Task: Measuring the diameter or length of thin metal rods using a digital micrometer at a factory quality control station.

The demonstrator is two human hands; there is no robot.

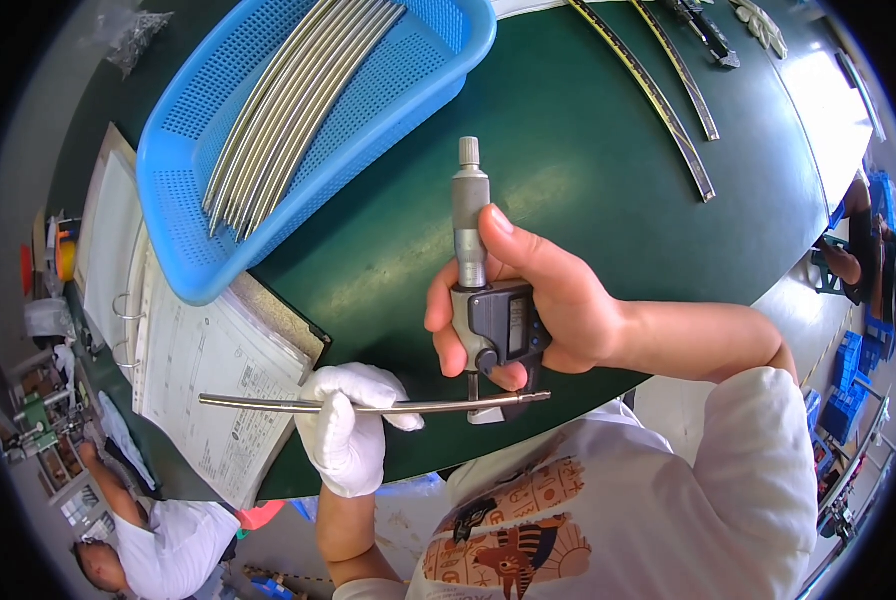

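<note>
My left hand (346,430), in a white glove, is closed round a thin metal rod (268,405). The rod lies roughly level, and its stepped, narrower end points right. Bare, my right hand (568,300) grips a digital micrometer (488,320) with a grey-and-black body and a small display. The micrometer's knurled thimble stands upward, away from me. Its measuring jaws are at the bottom, and the rod passes between them near its narrower end. Whether both jaws touch the rod I cannot tell.
A blue perforated basket (318,175) with several similar metal rods (298,100) stands at the far left. Beneath its near edge lies an open ring binder (208,380) with printed sheets. Two long strips (658,95) and a white glove (760,25) lie at the far right. Another person (158,540) is at lower left.
</note>
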